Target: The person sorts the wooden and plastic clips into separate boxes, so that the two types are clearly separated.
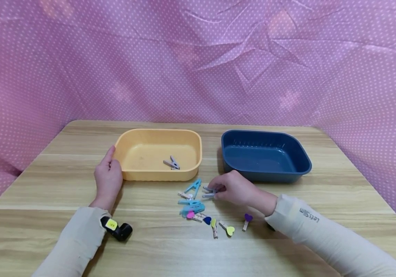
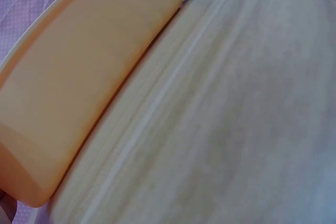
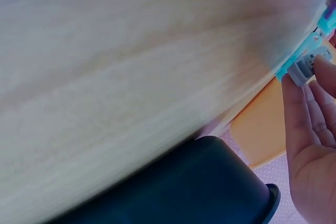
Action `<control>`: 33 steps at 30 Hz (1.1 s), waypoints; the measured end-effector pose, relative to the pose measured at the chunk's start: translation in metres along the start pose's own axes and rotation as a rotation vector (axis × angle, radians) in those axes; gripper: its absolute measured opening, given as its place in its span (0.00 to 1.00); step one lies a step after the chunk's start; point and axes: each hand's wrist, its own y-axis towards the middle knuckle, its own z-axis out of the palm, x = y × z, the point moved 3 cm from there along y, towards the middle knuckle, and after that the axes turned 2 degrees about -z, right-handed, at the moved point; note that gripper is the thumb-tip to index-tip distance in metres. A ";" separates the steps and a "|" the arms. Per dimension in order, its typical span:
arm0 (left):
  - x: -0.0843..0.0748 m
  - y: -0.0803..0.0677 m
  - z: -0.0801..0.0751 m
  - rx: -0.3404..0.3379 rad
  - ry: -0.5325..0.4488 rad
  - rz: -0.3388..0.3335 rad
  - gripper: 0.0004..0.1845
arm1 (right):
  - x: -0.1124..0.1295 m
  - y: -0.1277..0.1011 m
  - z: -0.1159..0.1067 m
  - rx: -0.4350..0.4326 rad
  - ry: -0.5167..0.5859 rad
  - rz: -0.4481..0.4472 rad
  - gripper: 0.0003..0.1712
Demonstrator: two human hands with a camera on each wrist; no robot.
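My right hand (image 1: 236,188) pinches a grey clothespin (image 1: 209,195) between thumb and fingers, over the right side of a small pile of clothespins. In the right wrist view the grey clothespin (image 3: 307,66) shows at the fingertips, with a light-blue clothespin (image 3: 294,61) behind it. My left hand (image 1: 109,177) rests against the outer left side of a yellow plastic basin (image 1: 159,176); most of its fingers are hidden. Another grey clothespin (image 1: 172,164) lies inside that basin. Light-blue clothespins (image 1: 192,207) are heaped on the wooden table in front of it.
A dark blue basin (image 1: 270,176) stands to the right of the yellow one. Small wooden pegs with coloured hearts, among them a yellow-heart peg (image 1: 230,231) and a purple-heart peg (image 1: 248,218), lie nearer on the table (image 1: 156,246). Pink dotted cloth (image 1: 184,77) hangs behind.
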 end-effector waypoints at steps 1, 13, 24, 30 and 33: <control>0.000 0.000 0.000 0.001 0.002 0.001 0.25 | 0.000 0.000 -0.001 -0.003 0.005 0.007 0.13; 0.001 0.001 -0.001 -0.002 -0.006 0.011 0.24 | 0.004 0.000 -0.005 -0.025 0.036 0.035 0.13; 0.001 0.000 -0.001 -0.001 0.002 0.004 0.25 | 0.003 0.000 -0.005 -0.056 0.044 0.041 0.13; 0.001 -0.001 -0.001 -0.012 0.006 0.028 0.24 | 0.002 -0.001 -0.006 -0.079 0.055 0.042 0.12; 0.000 -0.002 -0.001 -0.011 0.004 0.035 0.24 | 0.001 -0.001 -0.007 -0.085 0.066 0.045 0.12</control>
